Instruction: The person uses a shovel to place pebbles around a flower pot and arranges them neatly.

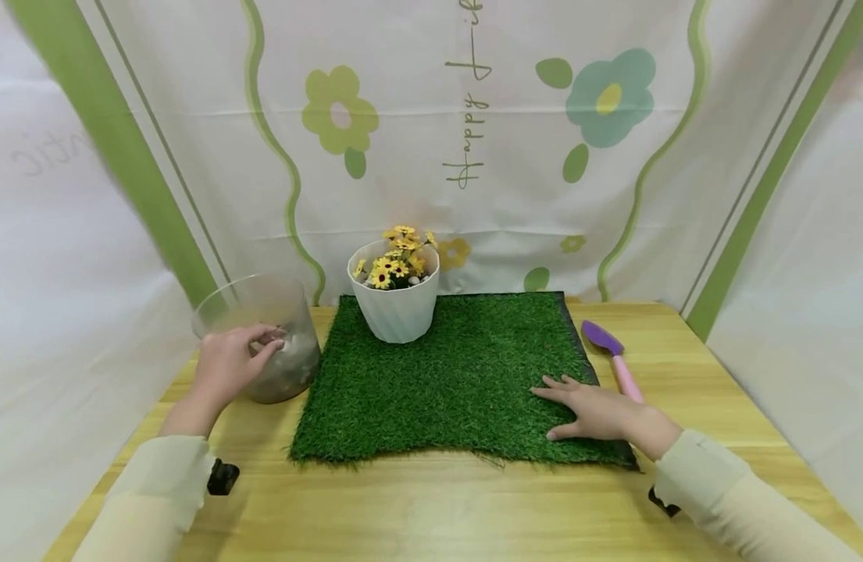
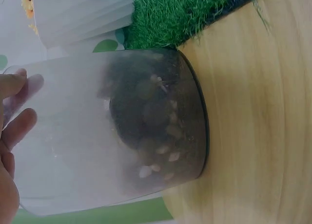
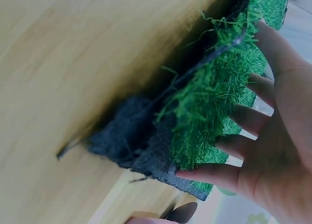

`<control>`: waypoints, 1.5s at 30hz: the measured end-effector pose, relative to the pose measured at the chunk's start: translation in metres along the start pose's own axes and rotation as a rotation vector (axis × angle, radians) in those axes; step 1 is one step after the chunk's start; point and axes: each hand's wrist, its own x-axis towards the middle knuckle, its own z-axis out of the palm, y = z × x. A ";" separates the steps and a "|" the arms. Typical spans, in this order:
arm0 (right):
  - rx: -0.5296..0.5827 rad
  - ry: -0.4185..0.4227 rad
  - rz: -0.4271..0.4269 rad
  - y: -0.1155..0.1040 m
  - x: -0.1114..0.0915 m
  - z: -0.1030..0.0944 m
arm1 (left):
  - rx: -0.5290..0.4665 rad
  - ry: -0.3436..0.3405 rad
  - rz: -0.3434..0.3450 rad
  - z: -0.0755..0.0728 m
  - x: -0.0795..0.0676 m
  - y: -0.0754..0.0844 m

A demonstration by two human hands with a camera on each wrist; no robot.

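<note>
My left hand (image 1: 230, 363) is at the near rim of a clear plastic bucket (image 1: 290, 367), its thumb and fingers curled in a pinch there. In the left wrist view the fingertips (image 2: 27, 121) overlap the bucket's upper wall. Dark material and several pale pebbles (image 2: 174, 156) show through its lower part. With fingers spread, my right hand (image 1: 600, 410) rests on the right side of a green artificial grass mat (image 1: 438, 398). Close up, the mat's dark backing (image 3: 122, 131) shows where its edge curls off the table.
A white ribbed pot (image 1: 396, 312) with yellow flowers (image 1: 396, 269) stands on the mat's back left. To the right of the mat lies a small purple trowel (image 1: 603, 337) with a pink handle. A printed curtain (image 1: 417, 179) hangs behind the wooden table (image 1: 403, 507).
</note>
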 end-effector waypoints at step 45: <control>0.019 0.001 0.016 0.002 0.003 0.008 | -0.079 0.082 0.108 -0.027 -0.042 0.019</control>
